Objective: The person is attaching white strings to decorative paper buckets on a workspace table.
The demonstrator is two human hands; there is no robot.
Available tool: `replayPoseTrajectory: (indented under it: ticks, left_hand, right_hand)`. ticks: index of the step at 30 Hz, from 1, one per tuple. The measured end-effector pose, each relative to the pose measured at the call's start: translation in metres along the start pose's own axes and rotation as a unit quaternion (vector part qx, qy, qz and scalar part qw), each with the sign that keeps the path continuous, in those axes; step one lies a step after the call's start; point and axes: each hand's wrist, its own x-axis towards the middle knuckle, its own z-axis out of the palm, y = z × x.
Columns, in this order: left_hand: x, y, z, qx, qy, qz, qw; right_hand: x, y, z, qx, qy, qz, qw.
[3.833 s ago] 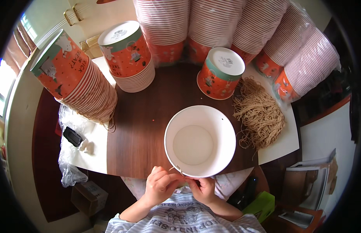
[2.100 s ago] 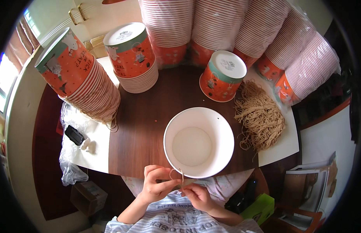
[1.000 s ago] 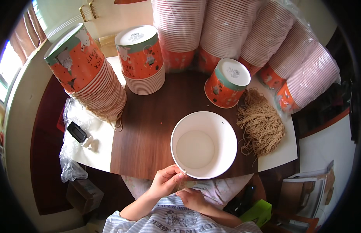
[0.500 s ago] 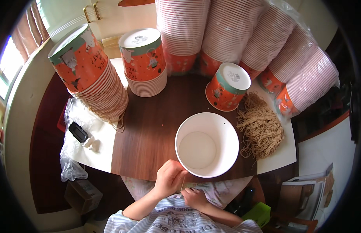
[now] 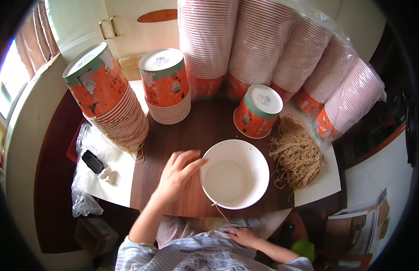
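A white-lined paper bucket (image 5: 234,176) stands mouth up near the table's front edge, with a small hole in its far wall. From its near rim a thin tan cord (image 5: 222,214) runs down toward my lap. Beside the bucket's left rim, my left hand (image 5: 174,175) is raised, fingers apart and holding nothing. Low over my lap, my right hand (image 5: 243,236) has its fingers closed where the cord runs to; the cord's end is hidden. To the right of the bucket lies a heap of tan cords (image 5: 297,153).
An upside-down orange bucket (image 5: 258,111) stands behind the white one. Two inverted bucket stacks (image 5: 165,86) (image 5: 105,86) rise at left, the leftmost with cords hanging round it. Plastic-wrapped bucket stacks (image 5: 263,40) line the back. A black tray (image 5: 93,161) lies on the left.
My left hand has let go at the bucket's near rim and moved up and left, opening. My right hand has moved down and right, away from the rim. The view has tilted slightly.
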Motion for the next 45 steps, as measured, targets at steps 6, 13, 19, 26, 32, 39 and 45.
replayPoseTrajectory:
  ticks: [6,13,19,26,32,39,45]
  left_hand:
    - [0.028,-0.027,-0.013,0.092,-0.122,0.113,0.982]
    - [-0.004,0.031,-0.018,0.054,-0.154,0.141,0.976]
    - [-0.018,0.088,0.034,-0.02,-0.034,0.147,0.988]
    - [-0.039,0.109,0.03,-0.283,-0.041,-0.042,0.957]
    - [-0.04,0.105,0.029,-0.429,-0.087,-0.13,0.89]
    - [-0.036,0.102,0.029,-0.426,-0.06,-0.155,0.889]
    - [-0.016,0.081,-0.002,-0.289,-0.042,-0.116,0.949]
  right_hand:
    - [-0.038,0.067,0.003,0.112,0.081,0.083,0.987]
    - [-0.061,0.035,-0.107,0.166,-0.18,0.114,0.963]
    - [-0.031,-0.052,-0.139,0.835,-0.11,-0.195,0.503]
    - [0.01,-0.106,-0.194,0.91,0.101,-0.336,0.219]
    - [0.028,-0.108,-0.195,0.898,0.122,-0.323,0.274]
    - [0.031,-0.116,-0.19,0.797,0.198,-0.306,0.482]
    - [0.013,-0.111,-0.227,0.319,0.281,-0.214,0.88]
